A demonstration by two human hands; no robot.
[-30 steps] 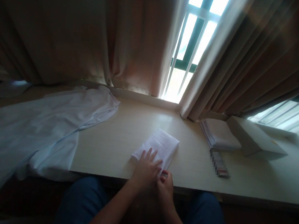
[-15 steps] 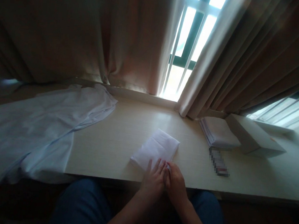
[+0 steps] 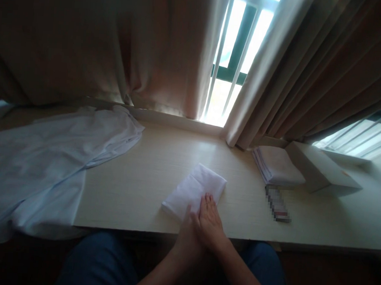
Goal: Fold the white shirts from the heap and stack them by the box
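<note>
A folded white cloth [image 3: 198, 184] lies flat on the pale table [image 3: 125, 203], near its front edge. My right hand [image 3: 209, 216] rests on the cloth's near right part, its fingers stretched out side by side and pointing away from me. Just left of it and partly beneath it is my left hand [image 3: 188, 230], at the cloth's near edge. One left fingertip shows on the cloth; the other left fingers are hidden or blurred.
Loose white cloth [image 3: 54, 151] spreads over the table's left side and hangs past its front edge. At the right are a folded white stack [image 3: 278, 165], a white box [image 3: 324, 168] and a pixelated object [image 3: 277, 204]. Curtains [image 3: 173, 51] hang behind.
My right hand has gone from bent fingers at the cloth's near edge to lying flat farther onto it, now overlapping my left hand. The whole view has shifted slightly.
</note>
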